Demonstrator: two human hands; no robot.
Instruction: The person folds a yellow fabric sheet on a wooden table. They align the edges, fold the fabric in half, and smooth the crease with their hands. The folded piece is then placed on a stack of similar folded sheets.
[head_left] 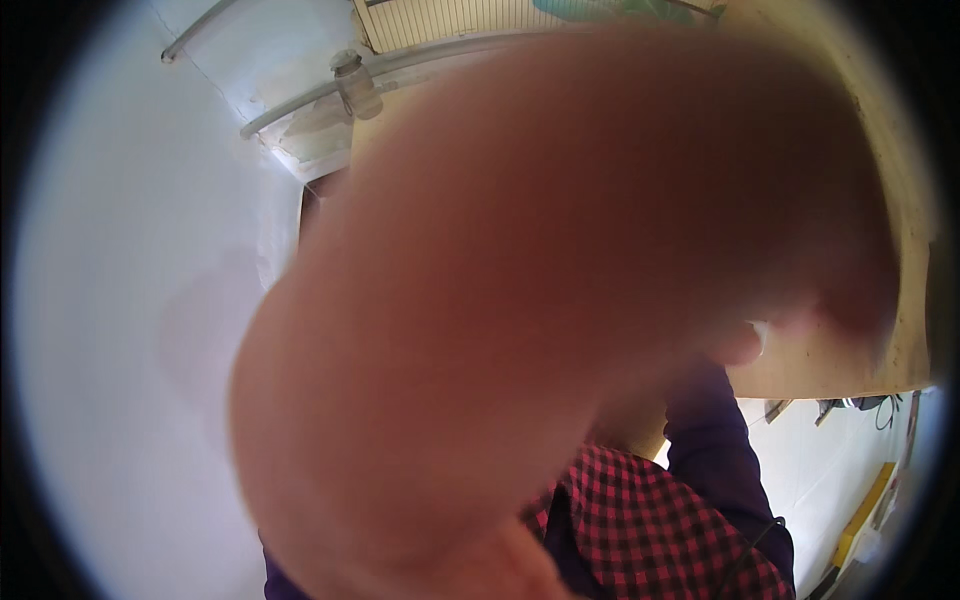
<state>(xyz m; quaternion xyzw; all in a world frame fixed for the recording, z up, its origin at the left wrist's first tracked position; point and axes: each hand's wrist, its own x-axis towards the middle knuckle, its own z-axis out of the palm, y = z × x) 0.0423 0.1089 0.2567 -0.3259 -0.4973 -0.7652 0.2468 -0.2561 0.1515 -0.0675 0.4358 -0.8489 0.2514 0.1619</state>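
Observation:
My left arm and my left hand [770, 190] sweep across most of the head view, very close and badly blurred. The bare forearm rises from the lower left, and the hand bends down at the right, its fingers smeared, so I cannot tell what they hold. Just under it shows a small part of my right hand [738, 346], at the end of a dark purple sleeve [715, 440]. A small whitish bit [761, 336] shows beside its fingertip, too little to name. The rest of the right hand is hidden behind the left.
A pale wooden tabletop [830, 368] curves along the right. At the back stand a clear lidded jar [354, 85] and a cream slatted rack [450, 22] with something teal [590, 10] on it. A white wall [120, 300] fills the left. A yellow bar [862, 515] is at lower right.

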